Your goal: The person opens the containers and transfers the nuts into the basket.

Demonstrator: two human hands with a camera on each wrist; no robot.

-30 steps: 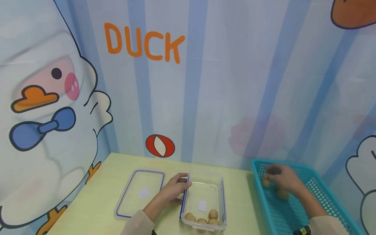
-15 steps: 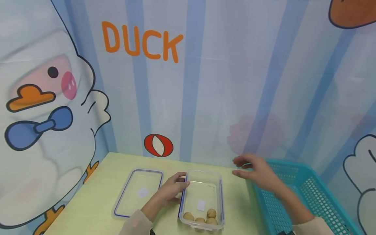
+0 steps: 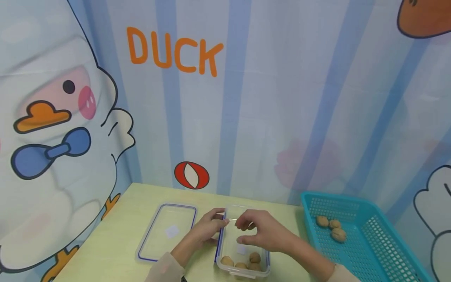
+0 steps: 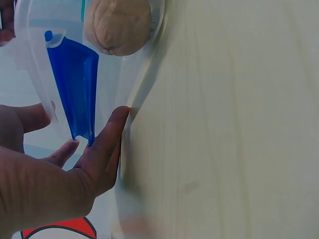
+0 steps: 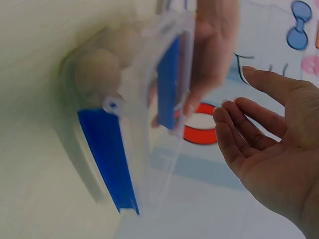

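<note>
A clear lidless plastic box (image 3: pixel 244 271) with blue side latches stands mid-table, several walnuts (image 3: pixel 255 257) gathered at its near end. My left hand (image 3: pixel 208 227) grips the box's left wall, thumb at the rim and fingers along the outside. In the left wrist view, those fingers (image 4: pixel 107 142) run beside a blue latch (image 4: pixel 77 87), and a walnut (image 4: pixel 118 25) shows through the plastic. Above the box hovers my right hand (image 3: pixel 266 231), fingers loosely bent and apart from the thumb. The right wrist view shows its palm (image 5: pixel 279 164) holding nothing.
On the right, a turquoise perforated basket (image 3: pixel 366 254) holds 3 walnuts (image 3: pixel 339 235) towards its far left corner. The box's clear lid (image 3: pixel 155 239), edged with a blue seal, lies flat to the left. A printed curtain (image 3: pixel 260 117) hangs behind the pale yellow table (image 3: pixel 105 243).
My right hand has left the basket and travelled leftward to a place over the box. The left hand keeps its grip on the box wall, and the box stays put.
</note>
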